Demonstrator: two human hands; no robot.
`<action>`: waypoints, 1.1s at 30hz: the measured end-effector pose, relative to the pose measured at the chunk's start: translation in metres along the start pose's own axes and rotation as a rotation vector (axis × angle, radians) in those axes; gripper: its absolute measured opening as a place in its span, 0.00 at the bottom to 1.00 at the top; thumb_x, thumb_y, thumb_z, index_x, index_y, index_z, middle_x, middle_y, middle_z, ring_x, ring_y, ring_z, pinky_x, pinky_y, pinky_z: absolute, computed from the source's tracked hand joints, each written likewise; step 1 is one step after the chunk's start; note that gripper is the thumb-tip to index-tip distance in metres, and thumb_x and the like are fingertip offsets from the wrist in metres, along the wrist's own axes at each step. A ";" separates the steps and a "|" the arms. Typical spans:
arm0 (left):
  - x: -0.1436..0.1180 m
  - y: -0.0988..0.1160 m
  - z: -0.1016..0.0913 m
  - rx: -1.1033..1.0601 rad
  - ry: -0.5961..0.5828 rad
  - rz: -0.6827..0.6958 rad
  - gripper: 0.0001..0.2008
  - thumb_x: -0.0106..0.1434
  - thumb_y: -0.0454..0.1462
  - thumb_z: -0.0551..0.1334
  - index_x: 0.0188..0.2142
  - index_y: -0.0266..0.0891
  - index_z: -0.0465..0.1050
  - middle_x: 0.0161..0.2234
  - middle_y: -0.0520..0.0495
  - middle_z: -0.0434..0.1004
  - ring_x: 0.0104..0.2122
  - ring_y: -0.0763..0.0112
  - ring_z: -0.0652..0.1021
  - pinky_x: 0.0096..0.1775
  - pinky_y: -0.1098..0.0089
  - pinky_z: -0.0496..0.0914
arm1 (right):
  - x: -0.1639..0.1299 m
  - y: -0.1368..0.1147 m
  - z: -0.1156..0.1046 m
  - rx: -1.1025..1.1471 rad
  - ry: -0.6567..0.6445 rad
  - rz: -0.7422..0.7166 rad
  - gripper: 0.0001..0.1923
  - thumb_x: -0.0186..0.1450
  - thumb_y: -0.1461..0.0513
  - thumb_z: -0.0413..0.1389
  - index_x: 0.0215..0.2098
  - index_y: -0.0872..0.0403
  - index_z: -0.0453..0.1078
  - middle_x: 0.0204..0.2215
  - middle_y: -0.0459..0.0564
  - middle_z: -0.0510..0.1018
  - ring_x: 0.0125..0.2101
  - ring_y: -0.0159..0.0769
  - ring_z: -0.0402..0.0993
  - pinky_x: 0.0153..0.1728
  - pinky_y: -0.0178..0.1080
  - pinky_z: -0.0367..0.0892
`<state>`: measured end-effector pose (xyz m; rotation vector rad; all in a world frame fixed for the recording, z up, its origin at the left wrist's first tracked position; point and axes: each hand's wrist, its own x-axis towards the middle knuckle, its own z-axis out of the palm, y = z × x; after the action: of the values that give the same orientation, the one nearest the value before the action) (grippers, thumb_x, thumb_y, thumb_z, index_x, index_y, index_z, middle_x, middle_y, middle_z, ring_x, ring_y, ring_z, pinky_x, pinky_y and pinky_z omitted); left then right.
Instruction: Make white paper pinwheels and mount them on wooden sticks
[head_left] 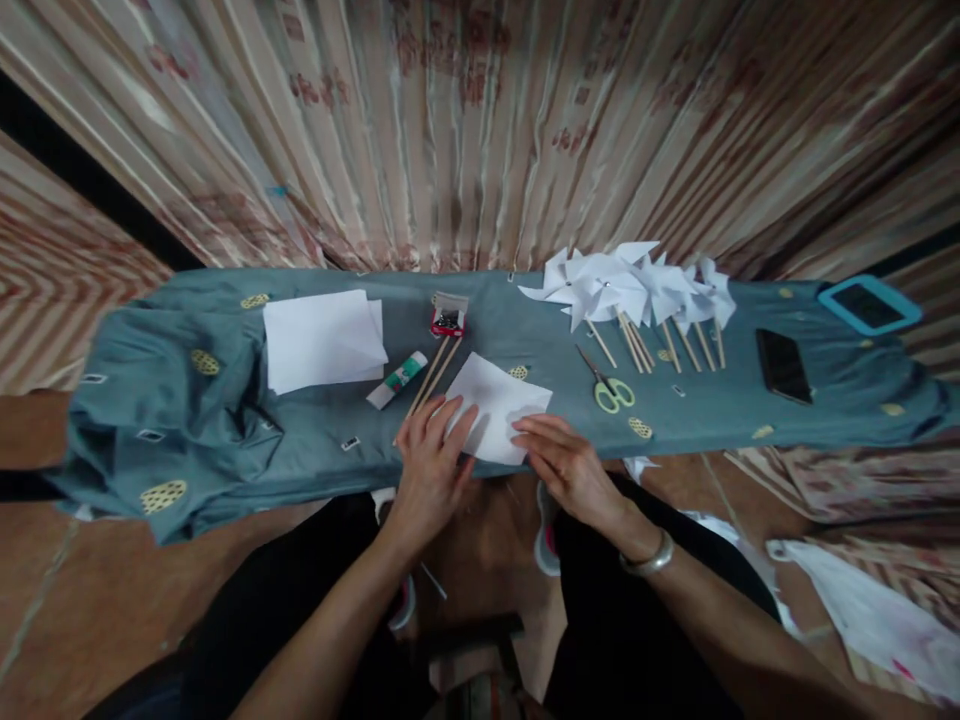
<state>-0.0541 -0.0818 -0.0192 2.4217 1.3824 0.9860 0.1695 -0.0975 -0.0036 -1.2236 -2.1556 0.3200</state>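
Note:
A white square sheet of paper [499, 400] lies on the blue-green cloth at the near edge, between my two hands. My left hand [431, 455] holds its left side, fingertips over the paper and the thumb near the lower edge. At the right edge my right hand [562, 458] has its fingers close together on the paper; its thumb is mostly hidden. Two thin wooden sticks [435, 375] lie just beyond my left hand. Beside them are a green and white small box [397, 380] and an open red box [448, 318] of small dark pins.
A stack of white paper [322, 340] lies left. Several white paper pinwheels [607, 285] on sticks lie at the back right, with green-handled scissors [611, 390] nearer. Farther right are a black phone [784, 365] and a blue-framed tablet [870, 304]. A curtain [480, 130] hangs behind the table.

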 end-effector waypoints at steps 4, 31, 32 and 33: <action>0.000 0.002 0.006 0.010 -0.152 0.041 0.15 0.67 0.34 0.59 0.53 0.42 0.71 0.51 0.42 0.79 0.53 0.57 0.74 0.58 0.50 0.58 | -0.010 0.007 -0.009 0.078 -0.028 0.033 0.12 0.70 0.65 0.50 0.46 0.53 0.76 0.46 0.54 0.82 0.49 0.42 0.77 0.51 0.49 0.74; -0.001 0.019 0.034 0.190 -0.289 0.169 0.30 0.68 0.37 0.57 0.66 0.28 0.52 0.67 0.28 0.56 0.69 0.49 0.55 0.64 0.44 0.55 | 0.076 0.055 0.033 0.199 0.091 0.570 0.17 0.63 0.64 0.57 0.51 0.53 0.74 0.42 0.51 0.84 0.43 0.42 0.81 0.48 0.44 0.74; -0.001 0.018 0.034 0.196 -0.296 0.167 0.30 0.68 0.38 0.57 0.66 0.27 0.52 0.67 0.28 0.56 0.69 0.48 0.55 0.64 0.44 0.55 | 0.076 0.056 0.034 0.195 0.091 0.572 0.17 0.63 0.64 0.56 0.51 0.52 0.74 0.43 0.52 0.84 0.44 0.42 0.81 0.49 0.44 0.74; -0.001 0.018 0.035 0.200 -0.302 0.166 0.31 0.68 0.38 0.57 0.66 0.27 0.52 0.67 0.28 0.56 0.69 0.47 0.55 0.64 0.44 0.55 | 0.076 0.056 0.035 0.191 0.091 0.571 0.17 0.63 0.63 0.56 0.51 0.52 0.73 0.43 0.52 0.84 0.44 0.42 0.81 0.49 0.45 0.73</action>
<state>-0.0203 -0.0871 -0.0379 2.7275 1.2412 0.5001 0.1580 -0.0001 -0.0276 -1.6832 -1.6199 0.6761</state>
